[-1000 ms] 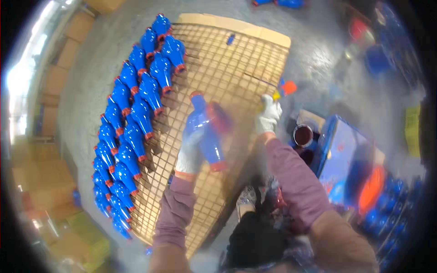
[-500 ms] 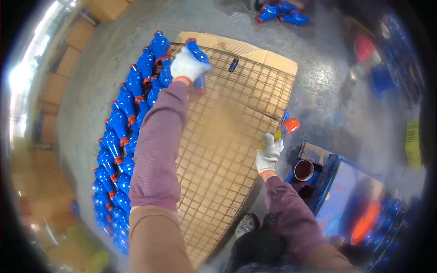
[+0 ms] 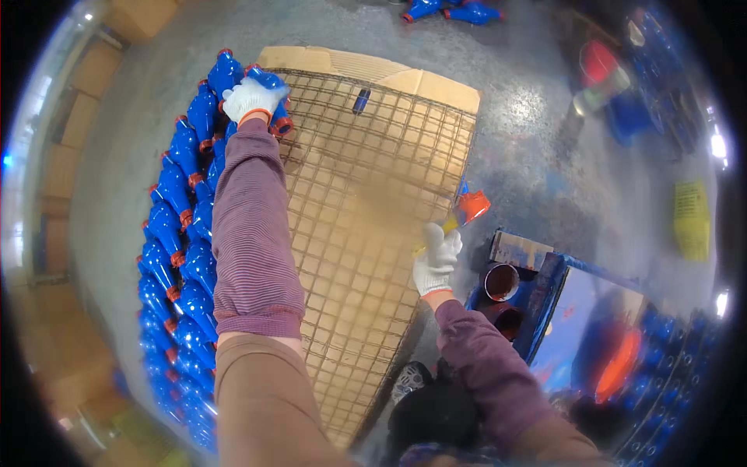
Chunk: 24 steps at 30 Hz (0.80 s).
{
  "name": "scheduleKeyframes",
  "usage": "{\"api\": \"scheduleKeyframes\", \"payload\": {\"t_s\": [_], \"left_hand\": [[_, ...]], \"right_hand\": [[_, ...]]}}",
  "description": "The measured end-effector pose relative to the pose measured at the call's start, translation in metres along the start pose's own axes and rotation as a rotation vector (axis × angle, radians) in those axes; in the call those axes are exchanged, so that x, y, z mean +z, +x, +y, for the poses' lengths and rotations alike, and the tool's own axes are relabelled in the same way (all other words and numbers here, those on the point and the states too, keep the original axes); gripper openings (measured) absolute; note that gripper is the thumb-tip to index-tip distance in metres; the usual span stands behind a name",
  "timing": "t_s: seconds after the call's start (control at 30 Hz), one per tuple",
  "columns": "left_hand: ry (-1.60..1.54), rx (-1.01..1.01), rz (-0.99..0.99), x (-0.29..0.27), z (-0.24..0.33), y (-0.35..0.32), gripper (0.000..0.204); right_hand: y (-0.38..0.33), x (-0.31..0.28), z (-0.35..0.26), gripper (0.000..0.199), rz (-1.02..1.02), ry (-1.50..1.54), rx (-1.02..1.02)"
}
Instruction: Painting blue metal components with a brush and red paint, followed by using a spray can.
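Observation:
My left hand, in a white knit glove, is closed around a glossy blue vase-shaped piece with red-painted ends. It is at the far left corner of a wire grid, beside the far end of the packed rows. Similar blue pieces lie on their sides along the grid's left side. My right hand, also gloved, grips a paintbrush near the grid's right edge. The brush head is coated in orange-red, and its yellow handle is partly hidden by the fingers.
Flattened cardboard lies under the grid, with a small dark blue cylinder on the mesh. At right, a pot of dark red paint stands by a paint-stained box. More blue pieces lie on the far floor.
My left hand has carried the blue piece left, to the end of the rows. The right hand still holds the brush. The whole view has shifted a little.

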State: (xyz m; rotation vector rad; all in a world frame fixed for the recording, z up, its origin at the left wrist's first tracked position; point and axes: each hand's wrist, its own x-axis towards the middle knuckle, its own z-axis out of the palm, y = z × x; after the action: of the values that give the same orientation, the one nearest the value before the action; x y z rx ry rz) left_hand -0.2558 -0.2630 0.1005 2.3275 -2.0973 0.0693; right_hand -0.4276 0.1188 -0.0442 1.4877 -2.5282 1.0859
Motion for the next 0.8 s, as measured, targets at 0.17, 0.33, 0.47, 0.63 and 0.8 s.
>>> {"api": "scheduleKeyframes", "payload": {"t_s": [0.17,0.33,0.47,0.63,0.8], "left_hand": [[-0.142,0.007,0.253,0.008,-0.017,-0.026,0.061],[-0.491,0.33,0.613,0.022,-0.041,-0.158,0.029],[-0.725,0.352,0.384,0.029,-0.067,-0.325,0.026],[-0.88,0.239,0.09,0.027,-0.118,-0.502,0.027],[-1.03,-0.081,-0.044,0.021,-0.15,-0.63,0.022]], "right_hand": [[0.001,-0.003,-0.002,0.047,-0.001,-0.019,-0.009],[0.002,0.001,0.0,0.039,0.009,-0.061,-0.016],[0.007,-0.003,-0.007,0.03,0.079,-0.025,-0.013],[-0.006,-0.054,-0.039,0.028,0.056,0.015,-0.08],[-0.055,-0.162,-0.082,0.007,-0.073,0.485,-0.084]]}}
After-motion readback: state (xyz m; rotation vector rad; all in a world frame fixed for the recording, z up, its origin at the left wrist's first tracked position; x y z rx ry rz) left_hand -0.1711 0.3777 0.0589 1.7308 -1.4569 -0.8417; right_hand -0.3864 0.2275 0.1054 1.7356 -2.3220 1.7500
